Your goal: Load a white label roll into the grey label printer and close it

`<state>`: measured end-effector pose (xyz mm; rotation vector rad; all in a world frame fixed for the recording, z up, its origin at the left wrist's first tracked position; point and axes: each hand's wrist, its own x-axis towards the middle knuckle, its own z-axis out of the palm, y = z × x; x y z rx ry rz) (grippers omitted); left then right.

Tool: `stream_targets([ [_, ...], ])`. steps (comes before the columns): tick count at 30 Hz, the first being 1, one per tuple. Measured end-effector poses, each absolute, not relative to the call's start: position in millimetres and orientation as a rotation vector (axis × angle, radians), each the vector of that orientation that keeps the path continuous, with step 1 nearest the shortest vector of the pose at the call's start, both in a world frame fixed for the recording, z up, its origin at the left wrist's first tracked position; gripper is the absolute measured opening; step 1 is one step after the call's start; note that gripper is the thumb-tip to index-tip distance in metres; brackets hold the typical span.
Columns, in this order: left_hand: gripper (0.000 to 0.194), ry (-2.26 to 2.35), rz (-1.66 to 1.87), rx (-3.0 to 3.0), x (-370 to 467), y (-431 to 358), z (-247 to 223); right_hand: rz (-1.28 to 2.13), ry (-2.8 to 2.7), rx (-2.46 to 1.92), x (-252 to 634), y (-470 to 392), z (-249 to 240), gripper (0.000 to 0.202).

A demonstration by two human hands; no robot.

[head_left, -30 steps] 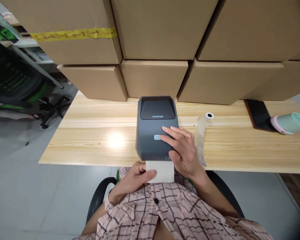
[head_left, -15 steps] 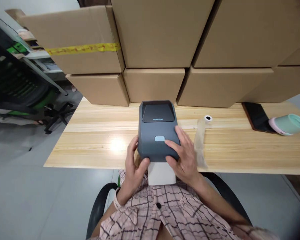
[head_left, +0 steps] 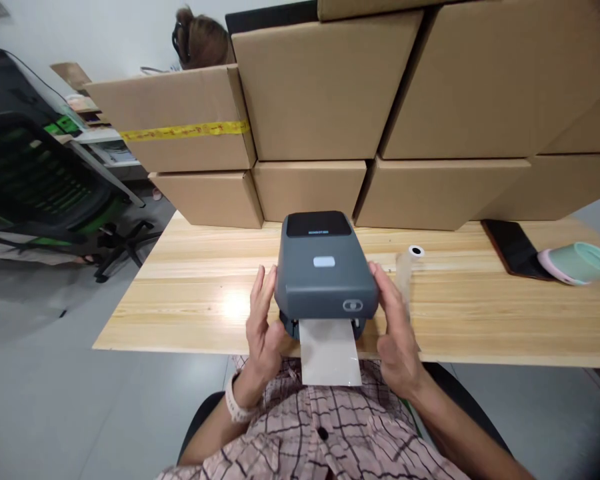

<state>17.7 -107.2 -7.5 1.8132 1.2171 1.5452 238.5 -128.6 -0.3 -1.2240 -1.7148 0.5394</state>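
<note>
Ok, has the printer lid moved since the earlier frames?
Yes, up: the lid was closed before; its front edge now stands raised off the printer base.

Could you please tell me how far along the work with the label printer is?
Looks done: the white paper strip sticks out from the front of the label printer. In hand: the printer's lid is raised at the front, with the left hand and right hand at its sides. Left, it seems: the lid is not down, as the gap beneath it shows.
</note>
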Motion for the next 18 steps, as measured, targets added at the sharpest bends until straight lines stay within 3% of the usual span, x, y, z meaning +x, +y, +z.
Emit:
stream_targets([
  [4,0.047,1.040,1.664,1.926,2,-50,23,0.124,-1.870,-1.201,244,-78,45,0.087],
  [7,0.041,1.123,1.617,1.795,-5,-3,31,-0.149,-1.892,-1.162,245,-23,72,0.087],
  [14,0.095,1.088,0.931,1.457,-4,22,7,-0.097,-1.799,-1.127,241,85,97,0.078],
  [18,0.103,0.958,0.823,1.408,-3,14,7,-0.023,-1.815,-1.180,243,113,103,0.077],
])
